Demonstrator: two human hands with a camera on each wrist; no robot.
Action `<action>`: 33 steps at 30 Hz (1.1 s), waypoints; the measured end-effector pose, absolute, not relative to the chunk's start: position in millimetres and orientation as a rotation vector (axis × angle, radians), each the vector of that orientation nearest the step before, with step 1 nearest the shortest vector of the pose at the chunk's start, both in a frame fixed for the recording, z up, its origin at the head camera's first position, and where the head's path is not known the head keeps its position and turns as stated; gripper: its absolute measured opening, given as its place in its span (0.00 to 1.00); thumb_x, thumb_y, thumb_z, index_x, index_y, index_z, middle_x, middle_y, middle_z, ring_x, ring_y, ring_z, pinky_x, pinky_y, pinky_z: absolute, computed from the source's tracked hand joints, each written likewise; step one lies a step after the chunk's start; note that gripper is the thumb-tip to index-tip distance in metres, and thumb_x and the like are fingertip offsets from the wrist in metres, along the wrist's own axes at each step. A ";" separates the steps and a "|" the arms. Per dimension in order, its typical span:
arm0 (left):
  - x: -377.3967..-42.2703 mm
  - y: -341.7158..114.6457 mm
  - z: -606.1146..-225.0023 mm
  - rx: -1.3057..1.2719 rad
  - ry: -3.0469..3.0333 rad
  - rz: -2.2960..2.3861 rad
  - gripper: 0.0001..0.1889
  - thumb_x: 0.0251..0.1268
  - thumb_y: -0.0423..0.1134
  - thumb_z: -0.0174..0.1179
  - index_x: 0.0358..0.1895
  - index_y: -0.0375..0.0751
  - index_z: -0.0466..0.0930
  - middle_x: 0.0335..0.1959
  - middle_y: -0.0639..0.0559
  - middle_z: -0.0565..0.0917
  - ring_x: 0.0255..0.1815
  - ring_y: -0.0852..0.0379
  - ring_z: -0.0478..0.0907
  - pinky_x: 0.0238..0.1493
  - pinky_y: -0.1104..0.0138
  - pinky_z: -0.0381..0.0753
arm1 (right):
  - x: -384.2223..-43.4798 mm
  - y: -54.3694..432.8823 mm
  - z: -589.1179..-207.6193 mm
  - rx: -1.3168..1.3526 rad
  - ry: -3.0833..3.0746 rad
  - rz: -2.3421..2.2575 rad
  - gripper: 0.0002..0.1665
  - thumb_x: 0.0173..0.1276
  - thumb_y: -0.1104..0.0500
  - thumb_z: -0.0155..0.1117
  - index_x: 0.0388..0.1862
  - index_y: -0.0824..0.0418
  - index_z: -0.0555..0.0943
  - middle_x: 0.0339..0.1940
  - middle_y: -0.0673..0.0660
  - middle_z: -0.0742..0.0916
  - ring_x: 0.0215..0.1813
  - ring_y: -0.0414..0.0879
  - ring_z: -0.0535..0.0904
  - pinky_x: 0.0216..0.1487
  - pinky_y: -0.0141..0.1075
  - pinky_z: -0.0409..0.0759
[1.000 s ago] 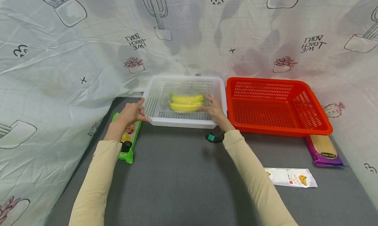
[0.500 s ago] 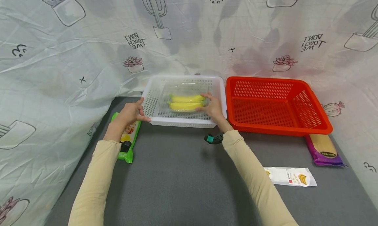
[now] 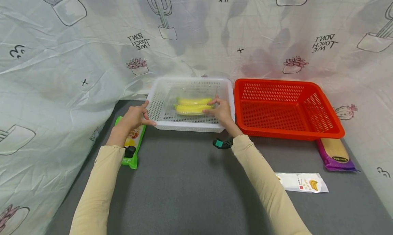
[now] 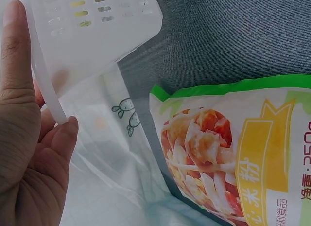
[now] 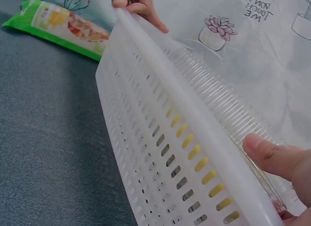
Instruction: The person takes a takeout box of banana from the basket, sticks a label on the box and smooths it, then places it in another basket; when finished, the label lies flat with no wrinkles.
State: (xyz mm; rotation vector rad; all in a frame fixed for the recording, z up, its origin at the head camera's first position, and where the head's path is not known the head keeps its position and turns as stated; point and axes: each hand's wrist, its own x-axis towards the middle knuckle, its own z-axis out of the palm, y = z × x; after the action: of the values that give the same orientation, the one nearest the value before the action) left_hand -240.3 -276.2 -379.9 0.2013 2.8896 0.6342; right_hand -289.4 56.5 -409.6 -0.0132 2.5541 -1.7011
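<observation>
A white slotted basket (image 3: 190,125) stands at the back of the table. My left hand (image 3: 134,117) grips its left rim, thumb on the near corner; the left wrist view shows the rim between finger and thumb. Inside the basket is a clear plastic box (image 3: 191,89) with yellow bananas (image 3: 190,109) in it. My right hand (image 3: 223,113) holds the box by its right end, with the thumb (image 5: 265,150) on the ridged clear side in the right wrist view. The right hand's other fingers are mostly hidden there.
A red slotted basket (image 3: 276,134) stands right beside the white one. A green-edged food packet (image 4: 272,138) lies under my left forearm. At the right are a purple-ended noodle pack (image 3: 336,155) and a white wrapper printed with bananas (image 3: 302,182). A patterned cloth (image 3: 199,30) hangs behind.
My right fingers have shifted slightly left over the end of the box. The left hand keeps its grip on the rim, and the baskets stay in place.
</observation>
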 end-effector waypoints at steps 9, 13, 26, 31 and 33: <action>-240.9 -274.9 -378.4 0.202 2.911 0.614 0.21 0.47 0.49 0.74 0.20 0.39 0.73 0.75 0.41 0.52 0.43 0.42 0.69 0.39 0.60 0.67 | -287.4 57.7 -407.2 0.011 2.506 -1.758 0.18 0.49 0.66 0.78 0.38 0.65 0.81 0.75 0.51 0.62 0.75 0.49 0.55 0.36 0.31 0.81; -241.8 -275.5 -378.4 0.211 2.922 0.571 0.21 0.48 0.50 0.73 0.20 0.40 0.73 0.75 0.40 0.53 0.32 0.45 0.68 0.31 0.63 0.65 | -287.5 57.7 -406.5 0.040 2.438 -1.822 0.18 0.49 0.66 0.78 0.38 0.66 0.81 0.76 0.50 0.61 0.71 0.49 0.64 0.34 0.30 0.81; -241.9 -277.0 -382.2 0.207 2.912 0.613 0.21 0.46 0.51 0.74 0.20 0.40 0.74 0.74 0.39 0.53 0.18 0.55 0.54 0.21 0.65 0.60 | -282.2 61.0 -399.6 0.023 2.417 -1.936 0.19 0.49 0.66 0.78 0.39 0.69 0.82 0.74 0.52 0.64 0.75 0.48 0.56 0.45 0.35 0.81; -241.8 -277.7 -382.5 0.207 2.918 0.600 0.20 0.47 0.51 0.73 0.20 0.40 0.75 0.75 0.39 0.53 0.14 0.58 0.51 0.20 0.65 0.60 | -277.7 60.6 -390.6 0.003 2.355 -1.993 0.18 0.49 0.68 0.77 0.39 0.71 0.80 0.75 0.52 0.62 0.74 0.49 0.59 0.38 0.36 0.82; -241.3 -277.1 -381.7 0.199 2.925 0.603 0.19 0.47 0.50 0.74 0.20 0.40 0.76 0.75 0.40 0.53 0.14 0.58 0.51 0.20 0.65 0.60 | -275.4 60.3 -386.6 0.010 2.325 -2.017 0.19 0.48 0.70 0.77 0.39 0.71 0.80 0.75 0.52 0.61 0.70 0.50 0.66 0.36 0.35 0.82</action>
State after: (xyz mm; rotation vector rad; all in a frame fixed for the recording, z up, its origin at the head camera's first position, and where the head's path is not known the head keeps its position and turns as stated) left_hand -241.3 -277.1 -381.7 0.1988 2.9246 0.6028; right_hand -275.4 60.3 -386.6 0.0097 2.3249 -2.0168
